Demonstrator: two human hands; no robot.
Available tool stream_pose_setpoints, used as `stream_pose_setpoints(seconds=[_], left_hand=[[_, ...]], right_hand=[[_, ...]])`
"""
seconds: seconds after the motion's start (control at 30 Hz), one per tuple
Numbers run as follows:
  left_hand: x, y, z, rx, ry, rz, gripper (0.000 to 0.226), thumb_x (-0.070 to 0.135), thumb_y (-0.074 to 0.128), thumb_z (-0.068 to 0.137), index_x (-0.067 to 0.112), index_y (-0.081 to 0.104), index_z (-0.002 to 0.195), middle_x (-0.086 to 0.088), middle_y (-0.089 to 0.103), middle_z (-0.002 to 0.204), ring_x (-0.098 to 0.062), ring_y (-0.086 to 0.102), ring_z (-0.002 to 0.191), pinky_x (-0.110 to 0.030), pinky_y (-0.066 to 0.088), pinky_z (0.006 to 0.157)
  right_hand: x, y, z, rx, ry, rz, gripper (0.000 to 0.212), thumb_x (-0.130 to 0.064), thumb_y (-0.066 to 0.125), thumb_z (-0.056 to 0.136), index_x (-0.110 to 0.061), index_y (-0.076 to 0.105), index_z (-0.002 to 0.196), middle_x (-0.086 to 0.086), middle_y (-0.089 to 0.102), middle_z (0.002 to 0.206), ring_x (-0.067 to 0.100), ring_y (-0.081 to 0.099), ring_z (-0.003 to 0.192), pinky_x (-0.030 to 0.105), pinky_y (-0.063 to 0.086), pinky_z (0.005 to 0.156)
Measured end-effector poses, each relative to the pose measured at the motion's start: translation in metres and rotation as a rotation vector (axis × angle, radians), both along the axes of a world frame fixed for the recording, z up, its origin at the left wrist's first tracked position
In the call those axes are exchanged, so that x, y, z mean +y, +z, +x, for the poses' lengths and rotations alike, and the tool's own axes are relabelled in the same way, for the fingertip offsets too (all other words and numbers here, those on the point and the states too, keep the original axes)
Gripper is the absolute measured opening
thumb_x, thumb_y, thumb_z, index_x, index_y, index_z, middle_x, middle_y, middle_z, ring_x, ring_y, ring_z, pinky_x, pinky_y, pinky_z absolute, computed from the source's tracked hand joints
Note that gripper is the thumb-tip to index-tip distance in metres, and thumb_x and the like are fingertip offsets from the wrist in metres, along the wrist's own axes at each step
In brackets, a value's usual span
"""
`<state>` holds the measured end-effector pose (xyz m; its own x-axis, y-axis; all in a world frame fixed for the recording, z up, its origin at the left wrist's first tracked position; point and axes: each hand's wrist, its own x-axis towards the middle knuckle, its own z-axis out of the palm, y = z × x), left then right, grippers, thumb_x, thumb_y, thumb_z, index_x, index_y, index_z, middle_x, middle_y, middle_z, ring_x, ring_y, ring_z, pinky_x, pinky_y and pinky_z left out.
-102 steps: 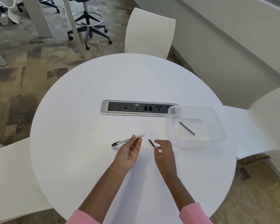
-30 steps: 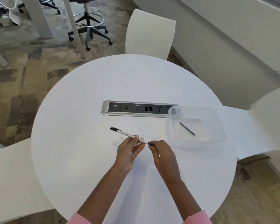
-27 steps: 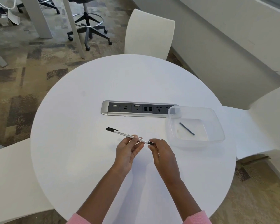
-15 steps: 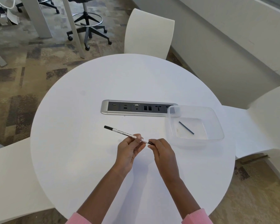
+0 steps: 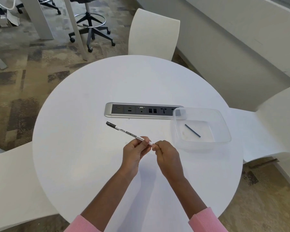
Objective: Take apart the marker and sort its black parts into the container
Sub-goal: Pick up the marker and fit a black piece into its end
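Marker: the marker (image 5: 129, 133) is a slim white barrel with black printed lettering and a black piece on its far-left end; it slants from that end down to the hands, over the middle of the surface (image 5: 84, 153) and a little toward the near edge.
Left hand: the left hand (image 5: 134, 152) has its fingers and thumb curled round the barrel close to its near-right end.
Right hand: the right hand (image 5: 166, 154) is curled tight, its fingertips pinching at the very end of the marker where the white barrel stops.
Black rod: a thin black rod (image 5: 192, 130) lies slanted and flat on the floor of the container.
Container: the clear plastic container (image 5: 201, 145) stands by the right edge of the surface, just beside the right hand and apart from it.
Hidden: the marker's near tip is covered by the right fingers, so what sits on that end cannot be made out; some of the lettering is under the left fingers; whether the marker touches the surface cannot be told.
Cut off: both pink sleeves (image 5: 206, 221) run out of the bottom of the view.
Socket strip: a silver and black socket strip (image 5: 141, 110) is set in the centre of the surface; the container's far-left corner overlaps its right end.
Around: white chairs stand at the far edge (image 5: 153, 33), the right edge (image 5: 274, 123) and the left edge (image 5: 10, 181); a wheeled stool (image 5: 90, 25) stands on the carpet beyond.
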<state>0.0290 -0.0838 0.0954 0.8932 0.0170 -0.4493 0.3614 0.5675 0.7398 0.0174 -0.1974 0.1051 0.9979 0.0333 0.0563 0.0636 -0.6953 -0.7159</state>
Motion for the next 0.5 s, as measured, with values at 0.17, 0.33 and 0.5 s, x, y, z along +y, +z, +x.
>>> stream_pose_setpoints(seconds=[0.17, 0.33, 0.5], left_hand=[[-0.003, -0.001, -0.003, -0.028, -0.039, 0.037, 0.010, 0.007, 0.061, 0.084, 0.008, 0.066, 0.075, 0.003, 0.067, 0.062, -0.009, 0.064, 0.064, -0.015, 0.055, 0.066], [-0.002, -0.003, -0.006, -0.023, -0.077, 0.042, 0.012, 0.008, 0.061, 0.084, 0.008, 0.066, 0.073, 0.002, 0.067, 0.062, -0.009, 0.064, 0.061, -0.015, 0.054, 0.064], [0.001, -0.003, -0.005, -0.001, -0.009, 0.042, 0.009, 0.007, 0.063, 0.082, 0.006, 0.066, 0.074, 0.000, 0.067, 0.063, -0.010, 0.065, 0.062, -0.015, 0.054, 0.064]], right_hand=[[-0.001, 0.009, 0.005, 0.312, -0.101, 0.255, 0.038, -0.016, 0.045, 0.092, -0.016, 0.052, 0.055, -0.004, 0.046, 0.050, 0.012, 0.040, 0.049, 0.023, 0.032, 0.049], [-0.010, 0.017, 0.010, 0.803, -0.197, 0.802, 0.041, -0.021, 0.043, 0.093, -0.013, 0.054, 0.055, -0.008, 0.042, 0.038, 0.006, 0.034, 0.034, 0.014, 0.028, 0.035], [-0.008, 0.011, 0.005, 0.560, -0.108, 0.539, 0.035, -0.031, 0.043, 0.095, -0.013, 0.063, 0.072, -0.005, 0.052, 0.050, 0.010, 0.047, 0.046, 0.018, 0.041, 0.046]])
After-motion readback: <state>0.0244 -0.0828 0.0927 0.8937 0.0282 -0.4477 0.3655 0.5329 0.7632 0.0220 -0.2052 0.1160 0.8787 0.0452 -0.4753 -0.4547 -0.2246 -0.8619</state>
